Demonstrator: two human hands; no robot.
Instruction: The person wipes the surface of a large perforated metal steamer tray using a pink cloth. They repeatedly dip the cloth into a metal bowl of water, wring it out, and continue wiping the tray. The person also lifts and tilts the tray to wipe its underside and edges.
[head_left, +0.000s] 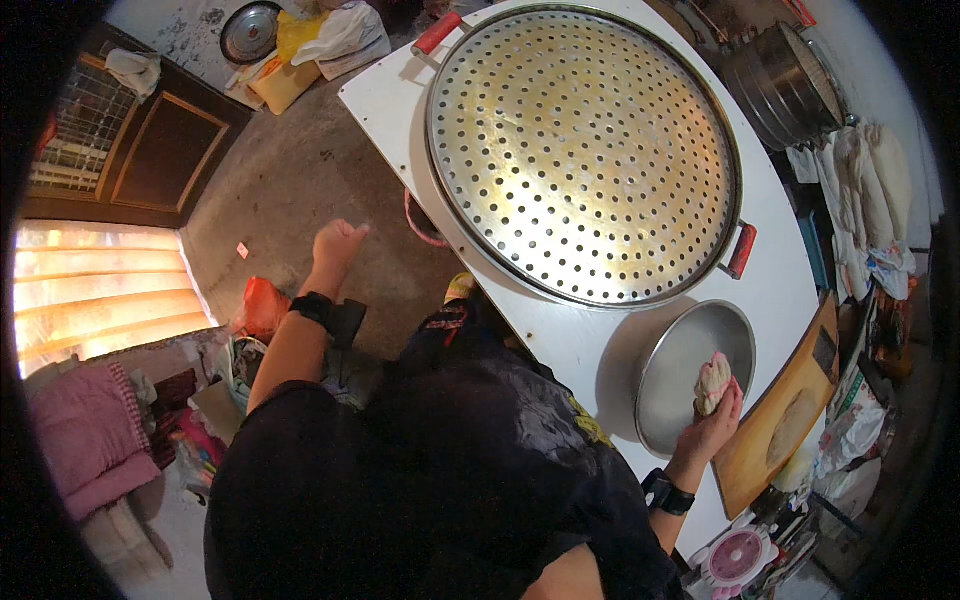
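Observation:
My right hand (718, 420) grips a bunched, off-white cloth (712, 381) with pinkish edges. Hand and cloth are over a round stainless steel basin (670, 390), which rests tilted in view on the white table (559, 341). Away from the table, above the bare floor, is my left hand (339, 244). Its fingers are curled in and I see nothing held in it. A large round perforated metal steamer tray (585, 157) with red handles covers much of the table beyond the basin.
A wooden board (780, 420) lies along the table's right side. Past it are a pink fan (736, 556), hanging white cloths (870, 202) and a tall metal steamer pot (784, 86). An orange plastic bag (262, 306) is on my left. Bags (341, 37) sit on the far floor.

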